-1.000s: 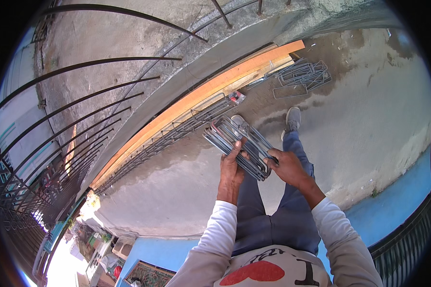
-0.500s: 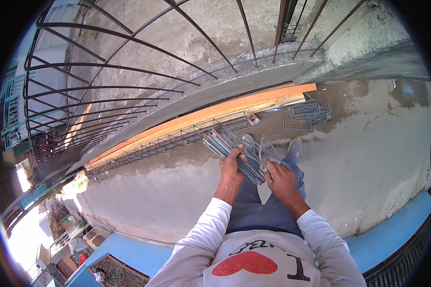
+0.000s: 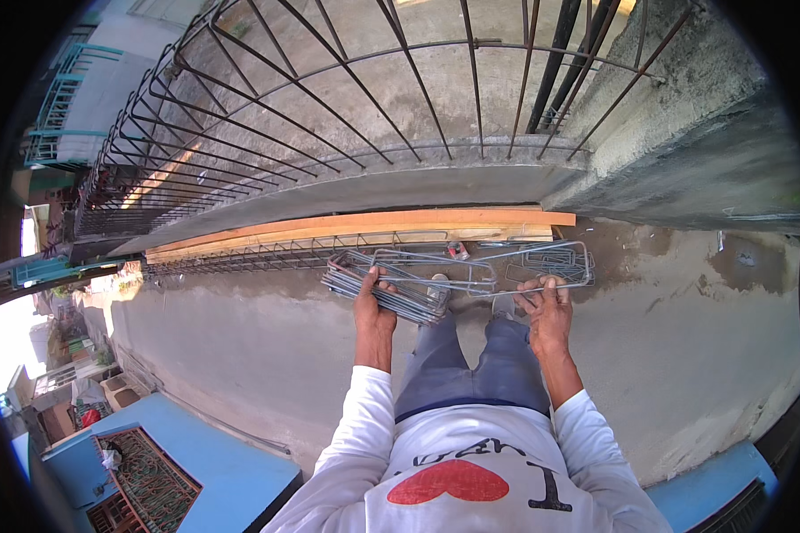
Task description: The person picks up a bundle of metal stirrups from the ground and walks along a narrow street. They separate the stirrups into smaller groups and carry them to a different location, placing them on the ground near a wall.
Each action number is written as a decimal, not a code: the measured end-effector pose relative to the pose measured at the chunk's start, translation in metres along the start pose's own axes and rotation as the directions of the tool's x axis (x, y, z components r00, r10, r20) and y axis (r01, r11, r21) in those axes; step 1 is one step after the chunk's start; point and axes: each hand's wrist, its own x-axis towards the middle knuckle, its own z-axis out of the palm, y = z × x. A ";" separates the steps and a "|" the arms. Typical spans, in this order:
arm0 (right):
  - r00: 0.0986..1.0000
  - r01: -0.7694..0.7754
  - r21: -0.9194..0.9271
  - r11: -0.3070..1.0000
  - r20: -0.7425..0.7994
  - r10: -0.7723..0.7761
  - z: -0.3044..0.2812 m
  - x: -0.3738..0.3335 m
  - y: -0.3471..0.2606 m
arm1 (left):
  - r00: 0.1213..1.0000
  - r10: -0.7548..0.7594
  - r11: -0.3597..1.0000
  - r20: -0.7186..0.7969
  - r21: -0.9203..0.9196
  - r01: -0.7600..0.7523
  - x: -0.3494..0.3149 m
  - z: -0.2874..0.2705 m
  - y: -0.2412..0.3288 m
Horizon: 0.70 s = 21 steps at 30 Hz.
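Observation:
My left hand (image 3: pixel 375 306) is closed around a bundle of grey steel rebar stirrups (image 3: pixel 398 300), thin rods bent into long rectangles and stacked together. To its right, my right hand (image 3: pixel 549 315) pinches the lower edge of a single stirrup (image 3: pixel 578 285), held out level. The left end of that stirrup overlaps the right part of the bundle; whether they touch I cannot tell. Beyond the right hand, a pile of stirrups (image 3: pixel 542 263) lies on the ground, partly behind the held one.
Orange-brown planks (image 3: pixel 471 218) lie along the low wall, with a long rebar cage (image 3: pixel 267 256) beside them. A small red-and-white object (image 3: pixel 458 250) sits next to the planks. Dark metal bars (image 3: pixel 409 62) rise above the wall. My shoes (image 3: pixel 504 306) stand on concrete ground (image 3: pixel 667 355).
My hands have moved apart, the left one leftward with the bundle. One stirrup has come away to the right in my right hand. The view has shifted and turned.

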 end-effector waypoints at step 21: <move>0.648 0.593 -0.804 0.042 0.507 0.568 0.113 -0.026 0.020 | 0.986 0.146 0.987 -0.078 -0.058 -0.151 -0.088 -0.056 0.016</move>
